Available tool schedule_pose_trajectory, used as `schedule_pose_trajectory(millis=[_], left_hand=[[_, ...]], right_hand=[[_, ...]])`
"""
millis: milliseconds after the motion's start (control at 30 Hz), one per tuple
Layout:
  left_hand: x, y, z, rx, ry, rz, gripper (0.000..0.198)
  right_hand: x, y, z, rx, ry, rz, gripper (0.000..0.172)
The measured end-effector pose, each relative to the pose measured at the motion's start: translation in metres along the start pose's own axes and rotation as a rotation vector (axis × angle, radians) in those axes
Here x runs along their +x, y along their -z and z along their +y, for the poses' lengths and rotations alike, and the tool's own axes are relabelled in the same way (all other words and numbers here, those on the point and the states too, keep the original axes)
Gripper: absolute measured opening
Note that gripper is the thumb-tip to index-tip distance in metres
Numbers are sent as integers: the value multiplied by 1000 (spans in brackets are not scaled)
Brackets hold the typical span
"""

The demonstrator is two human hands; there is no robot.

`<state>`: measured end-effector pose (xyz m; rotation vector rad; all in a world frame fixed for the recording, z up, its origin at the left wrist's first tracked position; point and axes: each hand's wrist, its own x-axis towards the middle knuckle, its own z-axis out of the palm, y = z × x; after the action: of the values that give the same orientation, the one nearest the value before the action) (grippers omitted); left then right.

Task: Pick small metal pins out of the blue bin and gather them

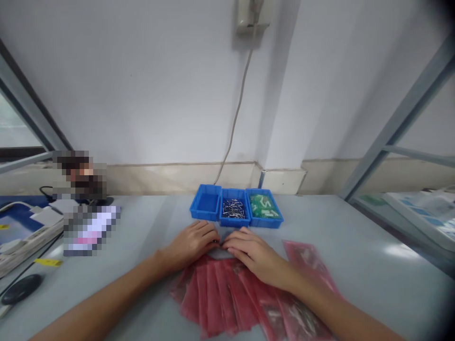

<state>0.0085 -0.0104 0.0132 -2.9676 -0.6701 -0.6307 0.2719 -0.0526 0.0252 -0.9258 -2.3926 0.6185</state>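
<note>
My left hand (199,241) and my right hand (252,253) meet nearly fingertip to fingertip, low over the table. The fingers of both are bent inward and closed. A small dark spot shows at the left fingertips, too tiny to name; what the right fingers hold, if anything, is hidden. Below them fans a row of overlapping pink plastic bags (215,298), with my right forearm crossing above those at the right. Just beyond my hands stands a blue bin of shiny metal pins or screws (233,208).
An empty-looking blue bin (205,202) adjoins on the left; a blue bin with a green bag of white pieces (263,206) adjoins on the right. Leftward lie a pixelated object (94,229), a power strip (31,237) and a black mouse-like object (22,289). A cable (239,104) runs down the wall.
</note>
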Motion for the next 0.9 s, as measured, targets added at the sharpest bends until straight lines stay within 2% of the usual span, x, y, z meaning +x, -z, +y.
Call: schedule_pose_trajectory(millis=[267,367,500,600,733,900], left_hand=[[-2,1,-3,-57,39,-12,20],[-4,0,-6,-81,50,-15,19],[-5,1,-7,-119,89,-35,20],[-6,2,-7,-125,112,-30,22],[-7,6,-11,-84,124,-19,26],[-9,18,-19,19,119,-68,31]], right_hand=[[0,-3,0,37,-44,103,23],[-1,0,-2,41,-97,186,19],[-1,5,2,89,-213,326,4],[1,7,6,119,-274,400,8],[2,5,5,175,-314,393,11],[1,3,0,157,-311,331,10]])
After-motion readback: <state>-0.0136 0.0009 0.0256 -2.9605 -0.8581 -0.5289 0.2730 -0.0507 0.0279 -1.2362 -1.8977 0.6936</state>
